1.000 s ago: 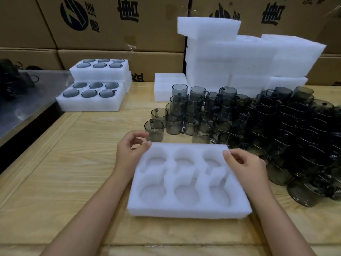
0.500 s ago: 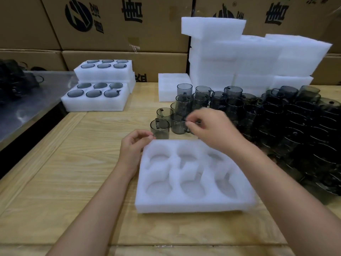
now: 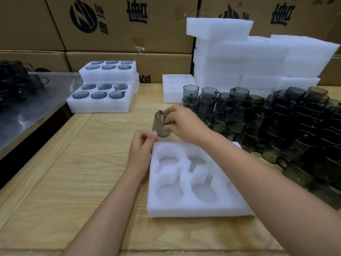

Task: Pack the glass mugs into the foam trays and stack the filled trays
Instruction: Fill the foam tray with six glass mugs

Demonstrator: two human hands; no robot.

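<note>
A white foam tray with bare round pockets lies on the wooden table in front of me. My right hand holds a smoky glass mug in the air, just beyond the tray's far left corner. My left hand rests at that same corner, fingers curled together just under the mug; whether it touches the mug is unclear. A big crowd of loose glass mugs covers the table to the right. Two filled trays, stacked, sit at the far left.
A tall stack of spare foam trays stands at the back right, with one single foam tray in front of it. Cardboard boxes line the back. A metal surface with dark items lies to the left.
My right hand left the tray's right side, reached across to the mugs and lifted one mug toward the left. My left hand stayed at the tray's far left corner.
</note>
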